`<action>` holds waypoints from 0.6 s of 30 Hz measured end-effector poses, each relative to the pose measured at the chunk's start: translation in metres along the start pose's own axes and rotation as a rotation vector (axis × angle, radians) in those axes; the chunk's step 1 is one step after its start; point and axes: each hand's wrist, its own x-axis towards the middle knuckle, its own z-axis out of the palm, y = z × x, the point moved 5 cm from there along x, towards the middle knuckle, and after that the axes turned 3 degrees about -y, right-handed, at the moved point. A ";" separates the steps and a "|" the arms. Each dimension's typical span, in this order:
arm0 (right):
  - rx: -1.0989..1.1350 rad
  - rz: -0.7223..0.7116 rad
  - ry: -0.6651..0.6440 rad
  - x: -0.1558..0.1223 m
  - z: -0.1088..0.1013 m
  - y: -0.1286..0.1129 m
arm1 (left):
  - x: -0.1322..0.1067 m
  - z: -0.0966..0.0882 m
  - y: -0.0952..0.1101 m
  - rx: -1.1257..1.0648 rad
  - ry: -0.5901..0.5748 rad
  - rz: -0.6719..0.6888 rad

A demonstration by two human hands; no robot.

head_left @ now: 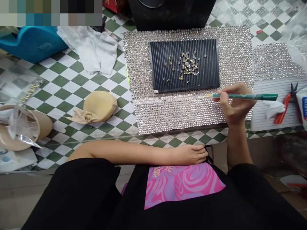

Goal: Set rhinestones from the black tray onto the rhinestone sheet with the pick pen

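My right hand [233, 103] is closed round a green pen-like picker tool [249, 96], held level with its pale tip pointing left over a sheet covered in rhinestones [168, 110]. On that sheet lies a black ribbed tray [163, 76] with several loose small stones [188, 64] scattered in its middle. My left forearm lies across the table's front edge, and my left hand [192, 154] rests there with fingers together, pinching something dark and small at its tip that I cannot make out.
The table has a green-and-white checked cover [72, 86]. A tan cloth-covered pad [97, 107] and a tan round form under clear plastic [21, 127] sit left. White cloth [93, 48] and a blue case [31, 43] lie behind. Red-handled snips [285, 103] rest on a white ribbed tray at right.
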 end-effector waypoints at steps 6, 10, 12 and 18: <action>-0.024 0.002 -0.019 -0.001 0.001 0.001 | 0.000 -0.020 -0.016 -0.041 0.070 -0.087; 0.000 0.021 0.012 -0.001 0.000 0.000 | 0.002 -0.035 -0.047 0.122 0.076 -0.252; 0.012 0.023 0.050 0.001 -0.002 -0.001 | 0.003 -0.036 -0.065 0.208 0.008 -0.335; 0.125 -0.063 0.069 0.025 0.001 -0.006 | 0.003 -0.027 -0.088 0.230 -0.138 -0.355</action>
